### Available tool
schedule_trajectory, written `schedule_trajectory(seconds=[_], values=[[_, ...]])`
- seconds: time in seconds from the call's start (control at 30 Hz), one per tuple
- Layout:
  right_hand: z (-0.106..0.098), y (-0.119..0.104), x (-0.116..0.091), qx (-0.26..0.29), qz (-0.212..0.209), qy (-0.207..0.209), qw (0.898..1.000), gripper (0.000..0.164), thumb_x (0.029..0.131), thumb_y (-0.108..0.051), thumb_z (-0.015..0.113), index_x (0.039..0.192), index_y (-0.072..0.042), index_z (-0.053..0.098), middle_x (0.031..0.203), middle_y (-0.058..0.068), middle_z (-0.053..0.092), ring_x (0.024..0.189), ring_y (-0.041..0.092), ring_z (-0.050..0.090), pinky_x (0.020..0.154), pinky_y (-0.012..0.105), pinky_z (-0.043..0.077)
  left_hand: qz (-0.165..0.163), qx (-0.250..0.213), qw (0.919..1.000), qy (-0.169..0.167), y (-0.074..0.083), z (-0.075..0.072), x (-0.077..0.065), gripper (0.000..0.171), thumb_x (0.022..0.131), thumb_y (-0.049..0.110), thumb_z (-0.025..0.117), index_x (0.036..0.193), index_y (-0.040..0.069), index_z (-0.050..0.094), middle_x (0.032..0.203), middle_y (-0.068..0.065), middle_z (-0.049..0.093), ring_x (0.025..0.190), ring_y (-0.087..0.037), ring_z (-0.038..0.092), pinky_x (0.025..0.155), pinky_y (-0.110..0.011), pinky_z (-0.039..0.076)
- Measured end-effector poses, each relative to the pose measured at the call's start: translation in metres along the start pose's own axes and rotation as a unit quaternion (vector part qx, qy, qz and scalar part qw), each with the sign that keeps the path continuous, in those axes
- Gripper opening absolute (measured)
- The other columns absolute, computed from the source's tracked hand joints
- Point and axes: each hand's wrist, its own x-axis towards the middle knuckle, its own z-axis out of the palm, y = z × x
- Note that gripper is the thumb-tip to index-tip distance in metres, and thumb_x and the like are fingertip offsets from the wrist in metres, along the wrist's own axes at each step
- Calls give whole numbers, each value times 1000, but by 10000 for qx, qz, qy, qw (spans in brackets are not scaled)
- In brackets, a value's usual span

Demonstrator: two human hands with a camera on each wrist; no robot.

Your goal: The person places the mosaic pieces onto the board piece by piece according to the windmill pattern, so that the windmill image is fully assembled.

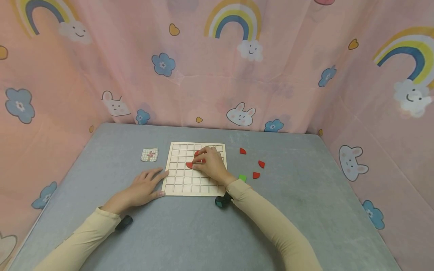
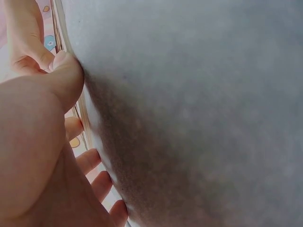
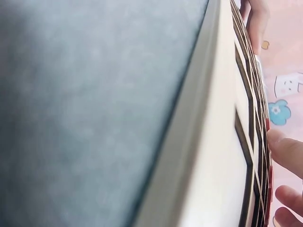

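Note:
In the head view a pale wooden grid board (image 1: 175,180) lies on the table with several red quarter-circle pieces on it. My right hand (image 1: 211,163) reaches over the board, its thumb and index finger bent together at a red quarter-circle piece (image 1: 188,165), pinching it at the board surface. Another red piece (image 1: 196,153) shows beyond the fingers; the hand partly covers the rest. In the right wrist view the thumb (image 3: 284,149) meets a thin red edge. My left hand (image 1: 142,190) rests at the board's left edge, fingers spread, fingertips touching it.
A small pattern card (image 1: 149,154) with a red pinwheel lies left of the board. To its right are loose red quarter-circle pieces (image 1: 256,175) and a green piece (image 1: 242,177) beside the right wrist. A printed pink curtain (image 1: 196,94) surrounds the grey table (image 1: 305,210).

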Motion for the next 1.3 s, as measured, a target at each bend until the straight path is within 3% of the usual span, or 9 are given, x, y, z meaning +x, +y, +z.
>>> schedule_trajectory(seconds=[0.43,0.83,1.3], values=[[-12,15,-5,32,-40,183,9998,19,89,-19,88,106,-11,86,126,14,66,124,34,55,109,55,41,41,5,10000,44,-2,3,0,69,104,32,69,160,2,42,162,-31,34,139,-56,39,108,-74,33],[-52,52,-31,40,30,342,9994,26,90,-16,87,113,-4,82,125,20,66,119,39,57,104,55,46,145,29,9998,101,-9,6,0,71,105,38,66,161,4,40,162,-31,33,139,-57,38,107,-75,33],[-117,119,-79,237,1038,465,9932,38,93,-14,84,128,0,75,133,25,59,127,44,53,110,63,41,8,1,10000,2,-4,3,1,70,105,31,68,162,3,39,164,-31,32,142,-57,37,110,-75,32]])
